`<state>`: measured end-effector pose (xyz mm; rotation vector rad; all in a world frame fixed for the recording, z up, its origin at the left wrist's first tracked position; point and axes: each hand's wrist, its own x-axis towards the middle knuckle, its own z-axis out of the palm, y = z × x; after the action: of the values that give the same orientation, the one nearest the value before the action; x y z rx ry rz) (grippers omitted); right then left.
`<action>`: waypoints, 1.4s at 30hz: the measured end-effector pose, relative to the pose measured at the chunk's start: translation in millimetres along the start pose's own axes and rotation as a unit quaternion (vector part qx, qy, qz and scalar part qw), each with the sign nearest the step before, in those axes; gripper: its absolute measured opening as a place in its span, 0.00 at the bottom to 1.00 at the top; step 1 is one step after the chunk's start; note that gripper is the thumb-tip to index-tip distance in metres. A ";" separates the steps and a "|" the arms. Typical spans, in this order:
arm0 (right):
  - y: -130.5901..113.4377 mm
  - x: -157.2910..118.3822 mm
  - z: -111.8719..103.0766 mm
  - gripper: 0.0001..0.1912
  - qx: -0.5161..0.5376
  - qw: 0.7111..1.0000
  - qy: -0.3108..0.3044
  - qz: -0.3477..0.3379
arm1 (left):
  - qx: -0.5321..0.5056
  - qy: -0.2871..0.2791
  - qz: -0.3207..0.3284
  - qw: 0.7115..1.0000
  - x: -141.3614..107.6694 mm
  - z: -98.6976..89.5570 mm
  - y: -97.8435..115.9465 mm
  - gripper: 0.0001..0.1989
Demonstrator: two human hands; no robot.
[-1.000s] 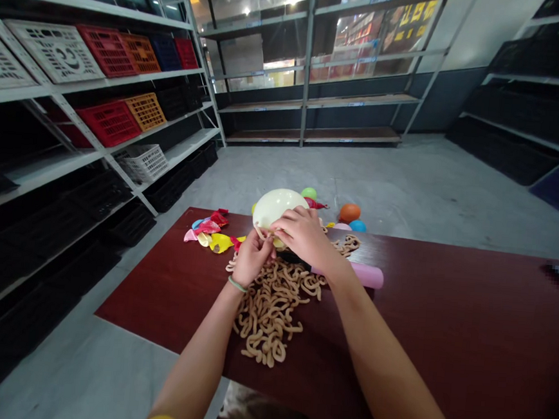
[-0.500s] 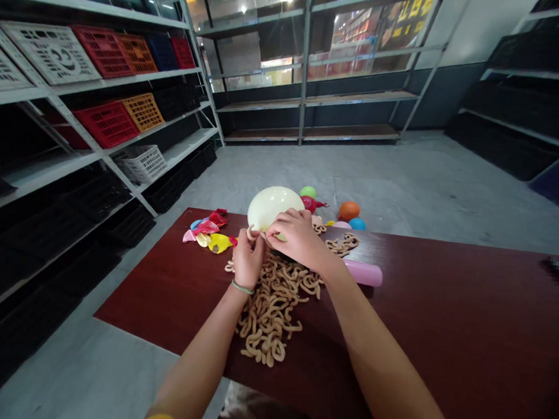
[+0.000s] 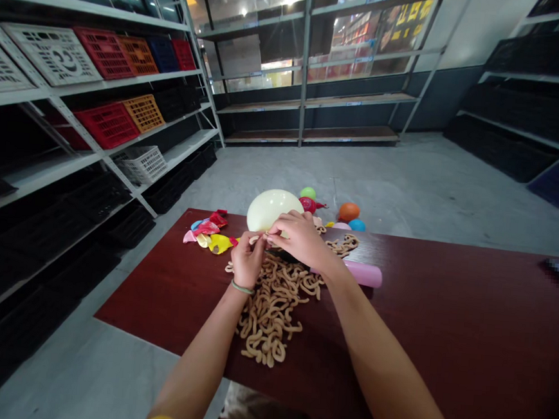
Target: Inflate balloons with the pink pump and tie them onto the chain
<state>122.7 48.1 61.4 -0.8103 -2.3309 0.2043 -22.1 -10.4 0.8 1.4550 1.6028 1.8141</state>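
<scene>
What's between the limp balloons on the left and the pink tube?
In the head view, the left hand, right hand, tan curls and a dark object, too hidden to identify, come between the limp balloons and pink tube.

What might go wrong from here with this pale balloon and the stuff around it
The pale balloon, near the far edge of the table, might drop over if the left hand and right hand lose it. The pink cylinder, close to the right wrist, might roll if bumped. Loose tan curls could scatter if an arm brushes them.
</scene>
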 end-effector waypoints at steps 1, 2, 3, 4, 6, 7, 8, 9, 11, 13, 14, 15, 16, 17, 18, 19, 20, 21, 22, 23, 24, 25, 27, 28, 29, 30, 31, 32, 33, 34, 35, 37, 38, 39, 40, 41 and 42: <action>-0.1 0.2 -0.4 0.07 -0.011 1.000 0.006 -0.003 | -0.008 -0.001 -0.009 1.000 0.1 -0.1 0.5 0.09; 0.0 0.4 -0.9 0.07 -0.024 1.000 0.011 -0.008 | -0.013 -0.002 -0.018 1.000 0.4 -0.2 0.7 0.09; 0.1 0.5 -1.6 0.07 -0.040 0.999 0.016 -0.013 | -0.013 -0.001 -0.025 1.000 0.8 -0.5 0.5 0.10; 0.5 0.5 -2.5 0.07 -0.056 0.998 0.018 -0.018 | -0.008 0.005 -0.026 1.000 1.5 -0.8 0.0 0.10; 1.9 0.4 -4.5 0.06 -0.083 0.996 0.017 -0.031 | 0.012 0.023 -0.025 0.999 3.2 -1.6 -1.7 0.09; 3.0 0.2 -5.6 0.05 -0.092 0.995 0.017 -0.037 | 0.020 0.028 -0.028 0.999 4.2 -2.1 -2.5 0.09; 4.3 0.0 -6.7 0.05 -0.098 0.994 0.016 -0.042 | 0.027 0.028 -0.034 0.999 5.1 -2.6 -3.3 0.09; 5.7 -0.2 -7.7 0.05 -0.100 0.994 0.016 -0.048 | 0.032 0.025 -0.040 0.998 5.9 -3.1 -3.7 0.09; 8.3 -0.8 -9.2 0.06 -0.102 0.993 0.013 -0.058 | 0.043 0.013 -0.043 0.998 7.1 -3.8 -3.7 0.08; 10.2 -1.4 -10.0 0.07 -0.101 0.993 0.012 -0.062 | 0.056 0.014 -0.029 0.998 7.9 -4.3 -2.9 0.06; 10.9 -1.7 -10.2 0.07 -0.099 0.993 0.011 -0.063 | 0.058 0.016 -0.024 0.998 8.3 -4.4 -2.5 0.05; 11.4 -1.9 -10.3 0.07 -0.096 0.993 0.011 -0.062 | 0.056 0.018 -0.022 0.998 8.7 -4.4 -2.2 0.05; 11.9 -2.0 -10.4 0.07 -0.093 0.994 0.011 -0.061 | 0.053 0.021 -0.023 0.998 9.2 -4.3 -2.2 0.05; 12.3 -2.0 -10.5 0.07 -0.089 0.994 0.011 -0.061 | 0.049 0.024 -0.026 0.998 9.6 -4.0 -2.3 0.04; 12.6 -2.0 -10.6 0.07 -0.086 0.994 0.012 -0.062 | 0.043 0.026 -0.029 0.998 10.1 -3.7 -2.4 0.04; 12.8 -1.9 -10.9 0.07 -0.083 0.995 0.013 -0.063 | 0.038 0.027 -0.033 0.998 10.5 -3.2 -2.7 0.05; 12.7 -1.7 -11.3 0.07 -0.081 0.995 0.015 -0.063 | 0.033 0.027 -0.036 0.998 10.8 -2.6 -2.8 0.05; 12.3 -1.6 -11.7 0.07 -0.080 0.995 0.017 -0.063 | 0.028 0.024 -0.040 0.999 10.9 -2.0 -2.8 0.06; 11.5 -1.4 -12.3 0.06 -0.081 0.995 0.020 -0.063 | 0.020 0.020 -0.043 0.999 10.8 -1.3 -2.6 0.06; 10.3 -1.4 -12.9 0.06 -0.084 0.994 0.022 -0.063 | 0.009 0.015 -0.046 0.999 10.5 -0.7 -2.4 0.07; 8.7 -1.4 -13.4 0.06 -0.091 0.994 0.023 -0.063 | -0.004 0.010 -0.047 0.999 10.0 -0.1 -2.1 0.08; 6.9 -1.6 -13.9 0.06 -0.103 0.992 0.023 -0.064 | -0.018 0.005 -0.048 0.999 9.2 0.4 -1.9 0.08; 3.1 -2.5 -15.1 0.06 -0.143 0.987 0.022 -0.065 | -0.039 -0.008 -0.044 0.998 7.1 1.2 -1.8 0.09; 1.6 -3.2 -15.8 0.05 -0.170 0.983 0.021 -0.066 | -0.042 -0.015 -0.039 0.998 5.7 1.6 -2.0 0.08; 0.5 -4.1 -16.8 0.05 -0.200 0.977 0.021 -0.067 | -0.041 -0.024 -0.032 0.998 4.1 2.1 -2.3 0.08; 0.0 -5.3 -18.2 0.04 -0.230 0.971 0.022 -0.067 | -0.038 -0.034 -0.024 0.998 2.3 2.8 -2.6 0.08; -0.1 -6.8 -19.8 0.02 -0.260 0.963 0.023 -0.069 | -0.033 -0.043 -0.015 0.998 0.4 3.8 -2.9 0.07; 0.4 -8.7 -21.7 0.02 -0.286 0.955 0.025 -0.071 | -0.028 -0.053 -0.007 0.998 -1.8 5.1 -3.0 0.07; 1.1 -11.0 -23.7 0.02 -0.308 0.948 0.027 -0.075 | -0.024 -0.061 -0.002 0.998 -4.0 6.7 -3.0 0.07; 2.0 -13.6 -25.6 0.03 -0.324 0.942 0.028 -0.079 | -0.024 -0.070 0.000 0.997 -6.2 8.6 -2.8 0.07; 2.8 -16.5 -27.1 0.04 -0.333 0.939 0.029 -0.083 | -0.028 -0.079 -0.002 0.996 -8.3 10.5 -2.4 0.07; 3.6 -22.5 -28.6 0.07 -0.324 0.942 0.036 -0.078 | -0.049 -0.096 -0.013 0.994 -11.5 14.1 -1.2 0.08; 3.4 -25.4 -28.3 0.08 -0.302 0.950 0.044 -0.070 | -0.067 -0.100 -0.021 0.992 -12.3 15.4 -0.6 0.09; 2.7 -28.1 -27.4 0.08 -0.268 0.960 0.054 -0.059 | -0.087 -0.103 -0.029 0.990 -12.6 16.3 0.0 0.09; 1.7 -30.4 -25.9 0.08 -0.224 0.971 0.065 -0.048 | -0.106 -0.102 -0.035 0.988 -12.4 16.8 0.5 0.10; 0.6 -32.4 -24.1 0.07 -0.175 0.981 0.078 -0.038 | -0.121 -0.100 -0.041 0.987 -11.9 17.0 0.8 0.11; -0.6 -34.0 -22.2 0.06 -0.128 0.987 0.090 -0.030 | -0.131 -0.098 -0.043 0.986 -11.1 16.9 0.9 0.11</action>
<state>156.7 25.7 60.6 -0.8417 -2.2322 -0.1921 -3.1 -10.0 -6.1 1.3732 1.2598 1.7009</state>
